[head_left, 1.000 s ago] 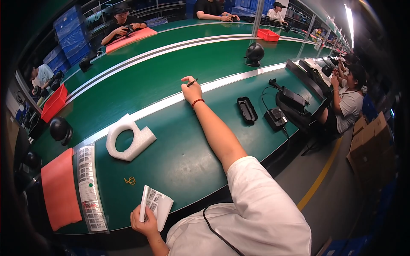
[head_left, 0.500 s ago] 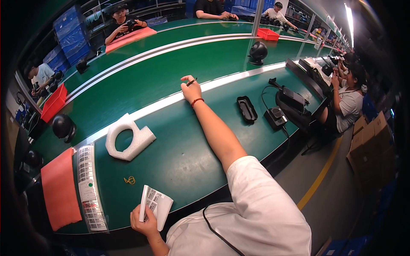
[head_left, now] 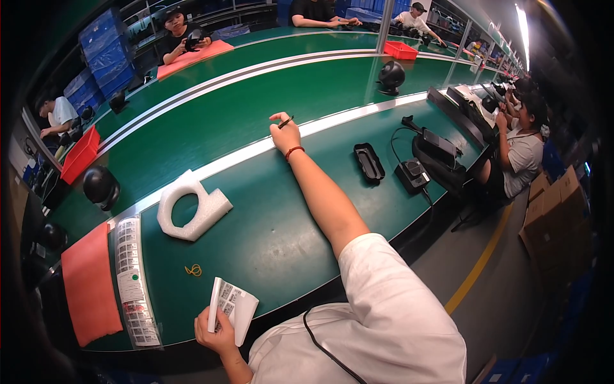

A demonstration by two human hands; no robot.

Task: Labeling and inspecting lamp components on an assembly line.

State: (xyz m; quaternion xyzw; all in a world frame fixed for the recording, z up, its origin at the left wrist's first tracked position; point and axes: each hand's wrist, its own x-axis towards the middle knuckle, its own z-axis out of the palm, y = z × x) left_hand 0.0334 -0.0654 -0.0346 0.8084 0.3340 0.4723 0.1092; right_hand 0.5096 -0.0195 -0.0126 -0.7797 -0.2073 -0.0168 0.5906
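Note:
My right hand [head_left: 286, 133] is stretched out over the pale metal rail at the conveyor's near edge. A slim dark pen-like tool [head_left: 287, 121] sits in its closed fingers; its exact kind is too small to make out. Low at the bench's front edge, my left hand [head_left: 216, 329] is closed on a white sheet of labels [head_left: 235, 302], which is curled over and printed in dark blocks. A small yellow loop of band or cord [head_left: 193, 270] lies just beyond that sheet. Farther off rests a white foam piece [head_left: 167, 211] with a round hole.
Black ball-shaped devices [head_left: 101, 187] [head_left: 391, 77] stand on the green conveyor [head_left: 236, 105]. Left on the bench are an orange mat [head_left: 93, 288] and a label strip [head_left: 136, 281]. A black tray [head_left: 369, 163] and a corded black box [head_left: 412, 176] lie to the right. Co-workers sit around the line.
The black ball-shaped devices on the conveyor have shifted slightly to the right. Across the line, a co-worker has turned the black device in their hands. My own hands have barely moved.

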